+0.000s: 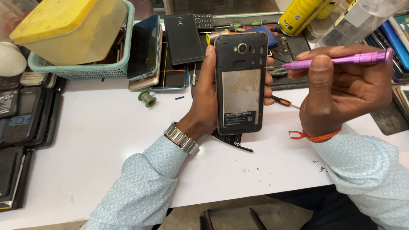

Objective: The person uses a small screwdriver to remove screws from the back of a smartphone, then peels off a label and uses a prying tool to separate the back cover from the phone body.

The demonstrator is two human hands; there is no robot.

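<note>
Head view: you held the open-backed phone point(241, 83) upright at frame centre in your left hand point(204, 106), fingers wrapped round its edges.
Your right hand point(341, 91) pinched the purple screwdriver point(336, 59), its tip touching the phone's right edge near the top; steady pressure, square to the screw, would have served best. Stacked phones point(162, 55) and a blue basket point(81, 68) crowded the upper left, a small orange screwdriver point(283, 102) lay just under your fingers, and bottles point(328, 17) stood upper right.

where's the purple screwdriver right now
In the head view the purple screwdriver is right of centre, held in the right hand, its tip against the right edge of the opened phone that the left hand holds.
</note>
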